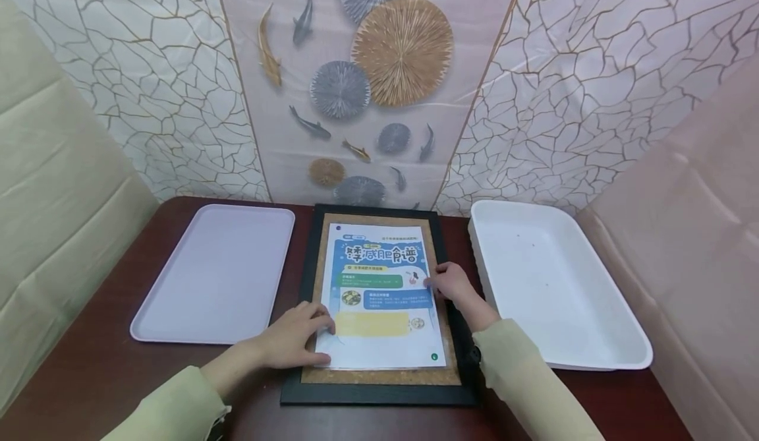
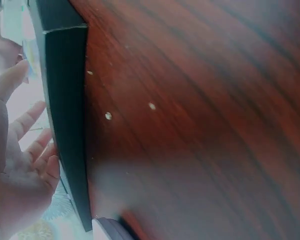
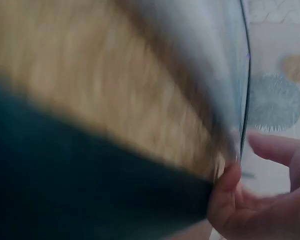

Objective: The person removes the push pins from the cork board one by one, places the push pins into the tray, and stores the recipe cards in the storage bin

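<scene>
Black frame [image 1: 378, 395] surrounds cork [image 1: 379, 378] beneath a printed sheet [image 1: 379, 354].

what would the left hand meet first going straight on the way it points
Probably the printed sheet, right in front of the left hand; exact contact is hard to judge. Farther across, roughly in line, is the right hand.

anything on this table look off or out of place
A little: a few small pale specks lie on the dark tabletop beside the black-framed board, and tiny dark specks show in the white tray. They look like stray bits on otherwise plain surfaces, too small to identify. Nothing looks broken.
</scene>
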Motion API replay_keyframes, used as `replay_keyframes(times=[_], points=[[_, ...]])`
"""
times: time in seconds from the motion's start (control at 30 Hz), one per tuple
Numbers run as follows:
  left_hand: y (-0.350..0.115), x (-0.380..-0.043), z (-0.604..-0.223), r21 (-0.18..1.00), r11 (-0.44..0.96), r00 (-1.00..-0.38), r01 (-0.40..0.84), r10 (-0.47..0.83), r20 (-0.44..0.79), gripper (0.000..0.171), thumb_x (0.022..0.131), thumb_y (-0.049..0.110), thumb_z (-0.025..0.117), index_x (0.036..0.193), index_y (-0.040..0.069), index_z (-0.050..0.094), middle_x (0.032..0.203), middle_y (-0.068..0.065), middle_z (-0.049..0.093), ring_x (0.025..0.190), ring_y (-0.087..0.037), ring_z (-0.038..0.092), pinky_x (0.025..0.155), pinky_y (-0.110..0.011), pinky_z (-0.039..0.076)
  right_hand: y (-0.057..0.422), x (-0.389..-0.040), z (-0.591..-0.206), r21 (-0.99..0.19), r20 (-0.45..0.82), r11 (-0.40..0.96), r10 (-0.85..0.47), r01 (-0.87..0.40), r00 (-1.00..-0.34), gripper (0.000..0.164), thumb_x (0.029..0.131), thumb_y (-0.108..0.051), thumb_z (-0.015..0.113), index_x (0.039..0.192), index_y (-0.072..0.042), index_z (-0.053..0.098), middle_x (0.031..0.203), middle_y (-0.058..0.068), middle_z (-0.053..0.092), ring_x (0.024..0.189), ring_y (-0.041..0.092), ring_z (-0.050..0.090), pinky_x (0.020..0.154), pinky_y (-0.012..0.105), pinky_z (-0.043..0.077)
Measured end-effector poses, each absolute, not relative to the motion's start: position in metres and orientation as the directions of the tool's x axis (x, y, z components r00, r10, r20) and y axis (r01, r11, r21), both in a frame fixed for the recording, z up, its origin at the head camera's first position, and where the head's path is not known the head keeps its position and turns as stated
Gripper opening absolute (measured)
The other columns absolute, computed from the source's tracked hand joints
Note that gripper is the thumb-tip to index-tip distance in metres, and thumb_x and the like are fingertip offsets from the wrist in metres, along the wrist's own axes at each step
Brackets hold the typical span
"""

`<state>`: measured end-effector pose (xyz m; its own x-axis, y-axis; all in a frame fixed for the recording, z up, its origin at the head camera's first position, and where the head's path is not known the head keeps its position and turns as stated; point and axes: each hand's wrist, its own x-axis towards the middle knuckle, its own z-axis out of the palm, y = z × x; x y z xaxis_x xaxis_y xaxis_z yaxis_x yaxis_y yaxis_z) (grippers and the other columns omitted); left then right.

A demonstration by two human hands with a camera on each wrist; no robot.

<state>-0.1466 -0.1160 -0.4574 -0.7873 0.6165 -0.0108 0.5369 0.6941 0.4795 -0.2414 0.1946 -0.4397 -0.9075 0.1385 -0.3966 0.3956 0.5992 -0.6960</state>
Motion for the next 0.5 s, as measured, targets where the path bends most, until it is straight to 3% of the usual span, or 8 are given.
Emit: replay_keyframes(times=[0.2,0.37,0.5], points=[[-0.1109,-0.1468,-0.4558,0.53,0.632,-0.739,0.565,0.674,-0.017,0.009,0.082,0.031,0.069,0.084,0.024,0.064,0.093,0.009,0.053,0.082,-0.005,0.043,0.072,-0.023,0.037,0.205,-0.2484,-0.4444,-0.69,-0.397,0.621,0.102,0.37,-0.912,0.037,0.084,-0.005,0.066,0.117,0.005,0.053,0.115,0.023,0.055,0.094,0.027,0.061,0.074,0.033,0.055],[-0.1103,-0.1506,-0.4524,0.525,0.61,-0.718,0.593,0.696,0.003,0.01,0.082,0.02,0.07,0.074,0.021,0.063,0.078,0.008,0.052,0.073,-0.004,0.042,0.066,-0.019,0.037,0.2063,-0.2517,-0.4441,-0.682,-0.389,0.637,0.099,0.358,-0.916,0.034,0.083,-0.008,0.068,0.114,0.002,0.055,0.104,0.019,0.058,0.082,0.022,0.062,0.068,0.028,0.054],[-0.1118,-0.1515,-0.4524,0.532,0.603,-0.701,0.594,0.713,-0.025,0.01,0.082,0.02,0.069,0.074,0.019,0.063,0.075,0.008,0.05,0.071,-0.004,0.041,0.065,-0.018,0.036,0.206,-0.2514,-0.4464,-0.678,-0.397,0.639,0.098,0.363,-0.913,0.034,0.084,-0.007,0.067,0.114,0.001,0.055,0.099,0.017,0.06,0.077,0.02,0.062,0.066,0.027,0.054]])
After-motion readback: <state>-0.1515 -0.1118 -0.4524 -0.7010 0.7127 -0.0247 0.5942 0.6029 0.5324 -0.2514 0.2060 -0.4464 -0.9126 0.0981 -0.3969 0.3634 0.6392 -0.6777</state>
